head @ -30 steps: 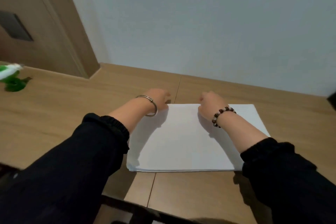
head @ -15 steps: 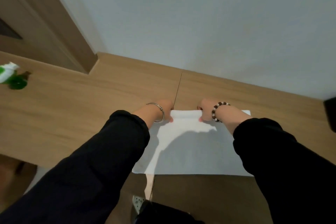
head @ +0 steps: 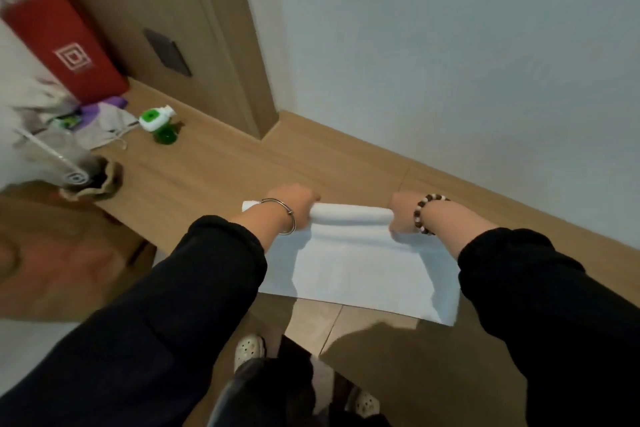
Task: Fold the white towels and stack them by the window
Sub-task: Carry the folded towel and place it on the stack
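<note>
One towel [head: 360,263] rests on wooden desk [head: 214,177] by wall [head: 450,62].

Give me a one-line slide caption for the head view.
Left hand and right hand grip the rolled far edge of a white towel on the wooden table.

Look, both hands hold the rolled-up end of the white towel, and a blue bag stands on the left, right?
Not quite. The bag on the left is red, not blue; the head view shows it. The rest is right: the left hand and the right hand hold the rolled-up end of the white towel.
</note>
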Tool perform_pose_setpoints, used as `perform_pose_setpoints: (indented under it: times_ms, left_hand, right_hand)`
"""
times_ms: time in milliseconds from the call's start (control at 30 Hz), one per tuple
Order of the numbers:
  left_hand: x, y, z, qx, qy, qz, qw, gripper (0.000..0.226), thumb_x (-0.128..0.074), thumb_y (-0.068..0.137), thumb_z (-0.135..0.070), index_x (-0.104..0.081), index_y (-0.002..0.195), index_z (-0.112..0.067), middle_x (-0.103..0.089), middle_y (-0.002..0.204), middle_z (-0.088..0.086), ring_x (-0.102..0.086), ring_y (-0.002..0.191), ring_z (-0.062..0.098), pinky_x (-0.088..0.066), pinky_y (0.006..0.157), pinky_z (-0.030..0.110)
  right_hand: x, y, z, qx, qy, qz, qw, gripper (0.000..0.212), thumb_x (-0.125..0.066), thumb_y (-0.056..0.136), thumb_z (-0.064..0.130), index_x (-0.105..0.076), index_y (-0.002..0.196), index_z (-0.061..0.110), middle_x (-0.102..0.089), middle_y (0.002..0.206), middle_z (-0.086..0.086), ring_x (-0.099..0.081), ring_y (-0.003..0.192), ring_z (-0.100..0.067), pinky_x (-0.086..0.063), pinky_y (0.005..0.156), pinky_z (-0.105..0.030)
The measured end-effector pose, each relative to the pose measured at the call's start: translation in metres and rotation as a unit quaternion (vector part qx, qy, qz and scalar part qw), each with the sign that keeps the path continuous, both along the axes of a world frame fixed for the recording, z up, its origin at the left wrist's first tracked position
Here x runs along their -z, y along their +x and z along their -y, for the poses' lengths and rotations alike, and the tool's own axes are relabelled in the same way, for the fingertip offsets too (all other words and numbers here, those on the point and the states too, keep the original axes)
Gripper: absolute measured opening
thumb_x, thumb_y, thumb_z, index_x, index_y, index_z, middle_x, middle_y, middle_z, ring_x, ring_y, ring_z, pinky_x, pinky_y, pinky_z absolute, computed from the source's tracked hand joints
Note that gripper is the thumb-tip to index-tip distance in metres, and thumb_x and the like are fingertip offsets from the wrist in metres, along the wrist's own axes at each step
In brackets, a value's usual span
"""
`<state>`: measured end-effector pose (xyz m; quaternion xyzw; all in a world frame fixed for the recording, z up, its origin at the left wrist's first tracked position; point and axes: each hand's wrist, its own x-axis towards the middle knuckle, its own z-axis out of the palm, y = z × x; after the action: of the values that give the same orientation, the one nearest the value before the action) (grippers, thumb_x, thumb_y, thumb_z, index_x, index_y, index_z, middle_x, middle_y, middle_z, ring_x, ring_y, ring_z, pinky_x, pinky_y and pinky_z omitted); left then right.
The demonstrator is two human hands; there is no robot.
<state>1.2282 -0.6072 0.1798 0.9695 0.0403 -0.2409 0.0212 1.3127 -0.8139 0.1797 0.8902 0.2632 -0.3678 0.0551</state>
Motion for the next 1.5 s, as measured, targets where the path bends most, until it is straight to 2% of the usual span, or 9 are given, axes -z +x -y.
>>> perform_pose_setpoints:
  times_ms: [100, 267, 400, 500, 767, 900, 1133, 1400, 1500]
  left_hand:
    - [-0.024, -0.031, -0.048, -0.045, 0.023, 0.014, 0.999, 0.015, -0.055, 0.083, -0.016, -0.065, 0.094, -0.019, -0.066, 0.097, 0.006, -0.055, 0.078, 0.026, -0.043, 0.066, 0.031]
    - [-0.053, -0.1, -0.144, -0.097, 0.063, 0.069, 0.991, 0.017, -0.055, 0.085, -0.016, -0.064, 0.099, -0.012, -0.065, 0.1, 0.009, -0.062, 0.092, 0.03, -0.045, 0.069, 0.033]
    - [-0.06, -0.173, -0.243, -0.128, 0.077, 0.107, 0.983, 0.019, -0.055, 0.084, -0.014, -0.064, 0.101, -0.013, -0.064, 0.102, 0.009, -0.063, 0.095, 0.029, -0.047, 0.072, 0.035]
    - [-0.056, -0.241, -0.322, -0.155, 0.074, 0.118, 0.978, 0.018, -0.053, 0.084, -0.015, -0.064, 0.099, -0.016, -0.064, 0.101, 0.007, -0.061, 0.093, 0.028, -0.046, 0.071, 0.034]
    - [-0.037, -0.425, -0.466, -0.258, 0.077, 0.077, 0.96, 0.013, -0.053, 0.082, -0.012, -0.062, 0.085, -0.021, -0.065, 0.095, 0.006, -0.062, 0.089, 0.028, -0.042, 0.065, 0.03]
    - [-0.015, -0.494, -0.501, -0.307, 0.074, 0.047, 0.948, 0.013, -0.052, 0.085, -0.012, -0.063, 0.088, -0.019, -0.066, 0.096, 0.007, -0.063, 0.09, 0.027, -0.043, 0.069, 0.03]
    - [0.034, -0.597, -0.534, -0.419, 0.077, 0.006, 0.905, 0.027, -0.05, 0.085, -0.015, -0.066, 0.106, -0.019, -0.066, 0.109, 0.006, -0.061, 0.103, 0.029, -0.046, 0.077, 0.031]
    - [0.087, -0.712, -0.519, -0.532, 0.043, -0.015, 0.846, 0.019, -0.048, 0.086, -0.016, -0.065, 0.095, -0.016, -0.066, 0.104, 0.008, -0.062, 0.097, 0.031, -0.046, 0.073, 0.034]
    - [0.115, -0.764, -0.516, -0.551, 0.028, -0.04, 0.833, 0.02, -0.048, 0.088, -0.015, -0.065, 0.099, -0.016, -0.066, 0.104, 0.007, -0.062, 0.096, 0.03, -0.045, 0.071, 0.033]
  right_hand:
    - [-0.02, -0.015, -0.05, -0.048, 0.023, 0.039, 0.998, 0.019, -0.056, 0.085, 0.023, -0.063, 0.091, 0.007, -0.064, 0.088, -0.008, -0.062, 0.078, -0.025, -0.049, 0.065, -0.029]
    - [-0.058, -0.069, -0.156, -0.14, 0.049, 0.164, 0.975, 0.014, -0.051, 0.088, 0.021, -0.058, 0.086, 0.01, -0.064, 0.085, -0.008, -0.059, 0.072, -0.027, -0.05, 0.064, -0.029]
    - [-0.069, -0.136, -0.26, -0.175, 0.065, 0.216, 0.958, 0.012, -0.049, 0.09, 0.017, -0.056, 0.083, 0.011, -0.063, 0.083, -0.007, -0.058, 0.07, -0.025, -0.047, 0.061, -0.029]
    - [-0.069, -0.19, -0.343, -0.205, 0.078, 0.23, 0.948, 0.012, -0.05, 0.09, 0.016, -0.06, 0.088, 0.01, -0.057, 0.075, -0.004, -0.058, 0.069, -0.024, -0.046, 0.059, -0.029]
    - [-0.042, -0.329, -0.523, -0.332, 0.109, 0.211, 0.913, 0.016, -0.048, 0.091, 0.016, -0.062, 0.097, 0.013, -0.054, 0.078, -0.002, -0.054, 0.072, -0.023, -0.045, 0.064, -0.031]
    - [-0.02, -0.383, -0.581, -0.383, 0.115, 0.187, 0.897, 0.016, -0.046, 0.091, 0.014, -0.061, 0.096, 0.014, -0.05, 0.077, -0.001, -0.052, 0.072, -0.024, -0.043, 0.065, -0.031]
    - [0.032, -0.462, -0.657, -0.482, 0.117, 0.144, 0.856, 0.018, -0.046, 0.09, 0.012, -0.062, 0.098, 0.014, -0.062, 0.091, -0.006, -0.052, 0.073, -0.025, -0.041, 0.064, -0.03]
    - [0.08, -0.568, -0.689, -0.573, 0.107, 0.101, 0.806, 0.023, -0.043, 0.092, 0.01, -0.058, 0.108, 0.016, -0.063, 0.102, -0.007, -0.061, 0.093, -0.028, -0.042, 0.068, -0.031]
    - [0.105, -0.615, -0.69, -0.586, 0.102, 0.087, 0.799, 0.022, -0.042, 0.094, 0.011, -0.057, 0.109, 0.016, -0.064, 0.105, -0.007, -0.061, 0.096, -0.028, -0.04, 0.069, -0.031]
